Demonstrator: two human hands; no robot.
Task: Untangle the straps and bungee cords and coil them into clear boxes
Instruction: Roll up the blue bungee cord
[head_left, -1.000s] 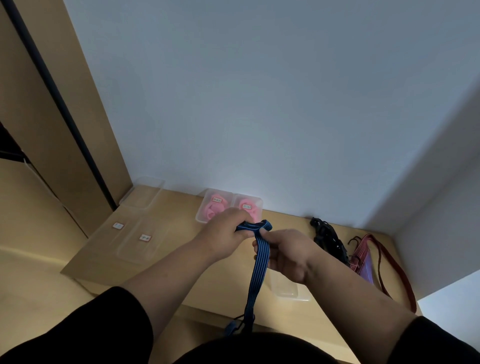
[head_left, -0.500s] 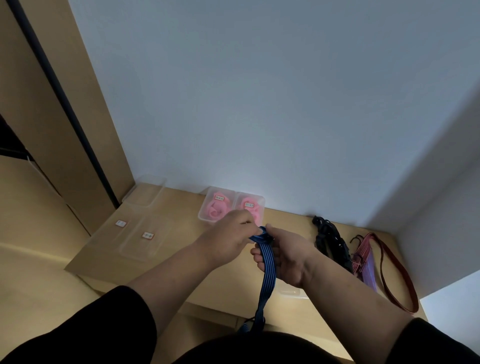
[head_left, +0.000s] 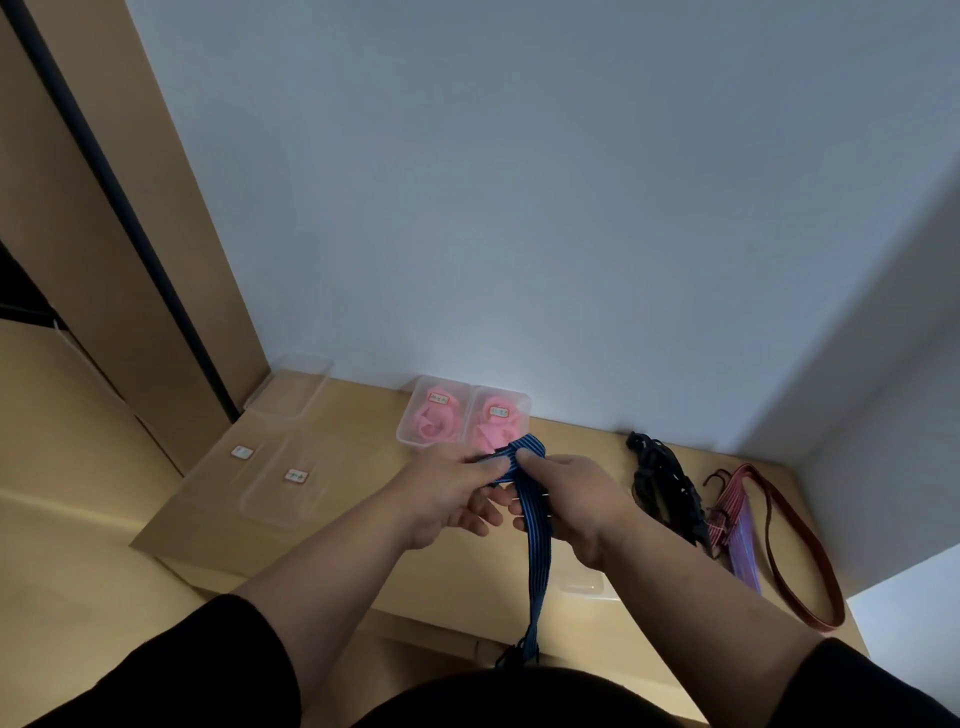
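Pinching blue strap with left hand and right hand, just in front of pink-filled boxes. Risking dangling tail snagging, loop slipping loose.

Surface: tan wooden tabletop | far centre: two clear boxes holding pink coils, side by side | left: clear lids with labels | right: black cord bundle, red strap, purple strap

A pale wooden desk meets a white wall; tall wooden panels with a dark strip stand left
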